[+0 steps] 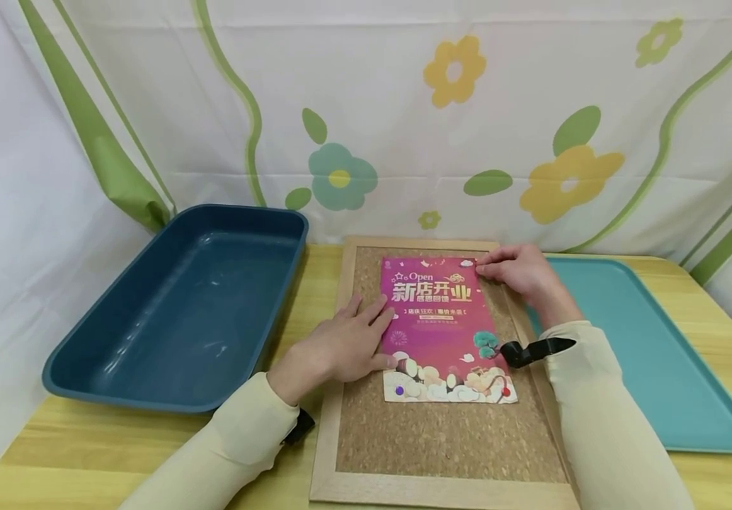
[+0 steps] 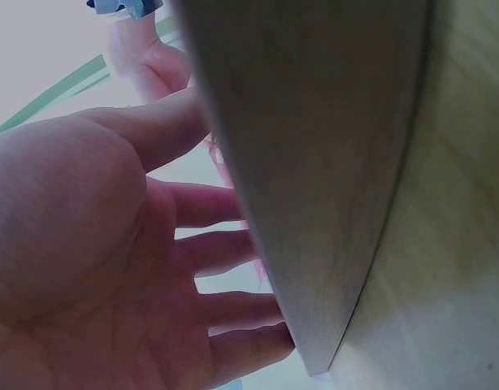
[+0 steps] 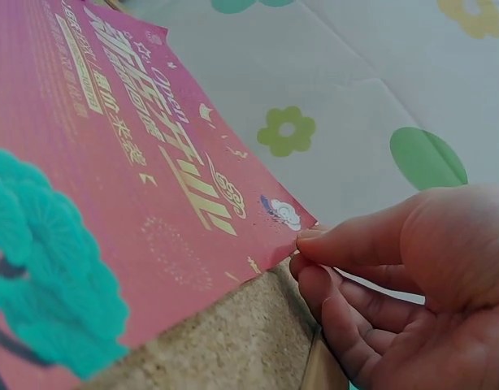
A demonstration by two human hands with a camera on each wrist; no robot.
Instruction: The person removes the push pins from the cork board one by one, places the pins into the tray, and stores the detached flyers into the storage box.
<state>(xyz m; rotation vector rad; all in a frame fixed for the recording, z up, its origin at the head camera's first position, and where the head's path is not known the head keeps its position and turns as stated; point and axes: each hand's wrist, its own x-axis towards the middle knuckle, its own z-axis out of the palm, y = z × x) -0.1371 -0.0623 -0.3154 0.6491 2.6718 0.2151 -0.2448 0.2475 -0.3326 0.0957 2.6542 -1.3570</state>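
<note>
A pink and purple poster (image 1: 436, 340) with Chinese characters and the word "Open" lies on a wood-framed corkboard (image 1: 455, 446). Its lower corners carry a small blue round spot (image 1: 399, 390) and a red one (image 1: 506, 391), which look like pushpin heads. My left hand (image 1: 347, 346) rests with spread fingers along the poster's left edge; the left wrist view shows its palm beside the board's wooden frame (image 2: 306, 162). At the poster's upper right corner, my right hand (image 3: 412, 284) pinches the paper between thumb and index finger, with that corner slightly lifted off the cork.
A deep dark blue tub (image 1: 168, 319) stands left of the corkboard. On the right lies a flat teal tray (image 1: 659, 368), partly behind the right forearm. All stand on a wood-grain table (image 1: 105, 453), with a flowered curtain (image 1: 391, 92) right behind.
</note>
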